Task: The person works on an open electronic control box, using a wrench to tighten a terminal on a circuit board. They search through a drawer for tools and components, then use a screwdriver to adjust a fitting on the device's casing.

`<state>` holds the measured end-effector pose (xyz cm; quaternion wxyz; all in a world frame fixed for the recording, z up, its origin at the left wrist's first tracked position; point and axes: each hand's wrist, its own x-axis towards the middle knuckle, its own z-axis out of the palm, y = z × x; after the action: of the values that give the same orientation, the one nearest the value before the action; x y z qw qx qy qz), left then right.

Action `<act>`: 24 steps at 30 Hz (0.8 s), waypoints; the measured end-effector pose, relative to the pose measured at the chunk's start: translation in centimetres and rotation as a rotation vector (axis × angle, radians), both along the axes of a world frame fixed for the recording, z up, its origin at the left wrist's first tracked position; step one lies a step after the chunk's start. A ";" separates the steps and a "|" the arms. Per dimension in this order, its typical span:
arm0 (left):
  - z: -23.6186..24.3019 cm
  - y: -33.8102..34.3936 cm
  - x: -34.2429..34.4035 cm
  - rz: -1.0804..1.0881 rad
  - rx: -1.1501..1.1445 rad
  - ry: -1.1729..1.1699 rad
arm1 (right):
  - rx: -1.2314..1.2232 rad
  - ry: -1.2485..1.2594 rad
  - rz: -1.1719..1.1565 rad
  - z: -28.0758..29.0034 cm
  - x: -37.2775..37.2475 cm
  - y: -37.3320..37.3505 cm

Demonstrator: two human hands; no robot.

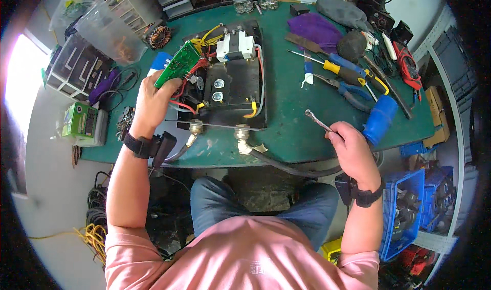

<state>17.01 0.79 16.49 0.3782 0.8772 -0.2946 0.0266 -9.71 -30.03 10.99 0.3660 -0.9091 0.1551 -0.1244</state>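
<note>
My left hand (159,96) is closed on the lower edge of a green circuit board (180,64), tilted above the left side of an opened black electrical unit (230,88). Red and yellow wires run close behind the board, and my fingers' far side is hidden. On the unit's far part sits a white block-shaped component (236,46). Thick black cables join two brass-coloured terminals at its near edge. To the right, my right hand (352,147) grips a small metal wrench (317,120), its ring end pointing left, over the green mat.
At right lie pliers (341,89), a screwdriver (335,69), a purple cloth (316,28), a blue cylinder (380,120) and a red meter (407,67). Clear jars (242,2) stand at the back. Drawers (76,67) and a green box (81,120) line the left. A cable (302,171) crosses the front edge.
</note>
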 end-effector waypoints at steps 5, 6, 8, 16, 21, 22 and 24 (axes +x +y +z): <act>-0.2 0.0 0.2 -0.039 -0.016 -0.028 | -0.015 0.014 -0.003 -0.1 0.0 -0.1; -0.4 -0.1 0.3 -0.041 -0.042 -0.046 | -0.020 0.010 -0.005 -0.1 0.0 -0.2; -0.9 -0.1 0.3 -0.043 -0.093 -0.079 | -0.004 0.025 -0.007 0.1 0.1 -0.1; -0.7 0.0 0.4 -0.002 -0.071 -0.011 | -0.016 0.026 -0.011 -0.1 0.1 -0.2; -0.8 0.1 0.6 -0.007 -0.072 -0.029 | -0.009 0.025 -0.012 -0.1 0.0 -0.2; -0.8 0.0 0.5 -0.009 -0.072 -0.034 | -0.006 0.023 -0.012 -0.1 0.0 -0.1; -0.8 0.0 0.5 -0.018 -0.078 -0.044 | -0.001 0.021 -0.013 -0.1 0.0 -0.1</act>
<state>17.47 0.77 15.68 0.4059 0.8582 -0.3095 0.0538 -9.68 -30.17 10.85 0.3630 -0.9096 0.1647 -0.1173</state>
